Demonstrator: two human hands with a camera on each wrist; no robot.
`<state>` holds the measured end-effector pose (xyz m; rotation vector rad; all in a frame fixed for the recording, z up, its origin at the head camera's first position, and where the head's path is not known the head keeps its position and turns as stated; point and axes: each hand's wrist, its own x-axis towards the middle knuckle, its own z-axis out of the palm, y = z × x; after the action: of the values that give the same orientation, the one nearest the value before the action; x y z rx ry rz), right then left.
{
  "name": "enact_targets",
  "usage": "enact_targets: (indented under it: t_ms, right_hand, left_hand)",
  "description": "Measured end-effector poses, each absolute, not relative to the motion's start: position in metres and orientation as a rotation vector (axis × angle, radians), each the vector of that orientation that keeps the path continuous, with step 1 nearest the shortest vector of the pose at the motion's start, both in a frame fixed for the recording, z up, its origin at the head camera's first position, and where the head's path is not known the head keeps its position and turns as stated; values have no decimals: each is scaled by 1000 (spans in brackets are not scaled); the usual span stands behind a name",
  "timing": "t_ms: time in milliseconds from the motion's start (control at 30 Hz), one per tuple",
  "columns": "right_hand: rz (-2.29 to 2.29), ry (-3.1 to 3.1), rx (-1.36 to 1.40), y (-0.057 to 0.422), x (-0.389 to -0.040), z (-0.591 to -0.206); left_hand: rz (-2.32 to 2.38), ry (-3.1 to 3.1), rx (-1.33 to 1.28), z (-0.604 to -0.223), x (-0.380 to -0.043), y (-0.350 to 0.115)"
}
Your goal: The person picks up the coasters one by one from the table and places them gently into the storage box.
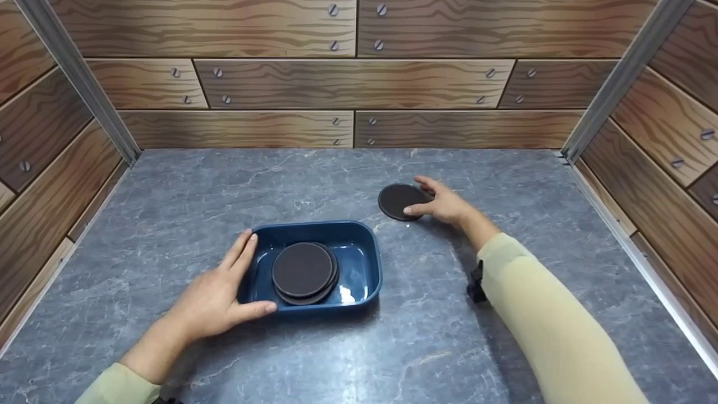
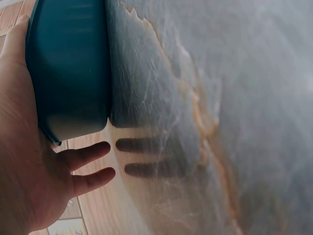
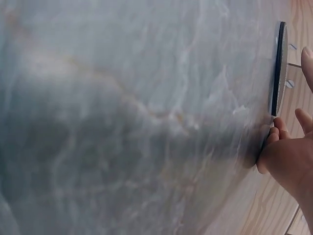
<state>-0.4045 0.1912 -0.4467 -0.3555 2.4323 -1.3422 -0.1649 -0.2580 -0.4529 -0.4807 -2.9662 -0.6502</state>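
A blue rectangular tray (image 1: pixel 359 269) sits on the table with several round black coasters (image 1: pixel 303 269) stacked inside. My left hand (image 1: pixel 216 300) rests against the tray's left end, its straight fingers along that side and the thumb by the front rim. In the left wrist view, two fingers (image 2: pixel 90 181) spread below the tray wall (image 2: pixel 68 63). Beyond the tray to the right, a single black coaster with a stitched edge (image 1: pixel 397 201) lies flat. My right hand (image 1: pixel 446 205) is at its right edge, thumb over the near part and fingers spread on the far side.
The grey marbled table (image 1: pixel 269 185) is walled at the back and sides by wood-patterned panels (image 1: pixel 353 84). Metal posts (image 1: pixel 84 84) stand at the back corners, and a pale strip (image 1: pixel 645 275) edges the right side.
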Motion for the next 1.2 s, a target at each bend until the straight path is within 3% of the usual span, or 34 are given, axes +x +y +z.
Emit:
enact_targets:
  t_ms: [1200]
  right_hand:
    - [-1005,2675,-480,187,-405,-454]
  left_hand:
    - [-643,-2966,-481,-451,-164,-258]
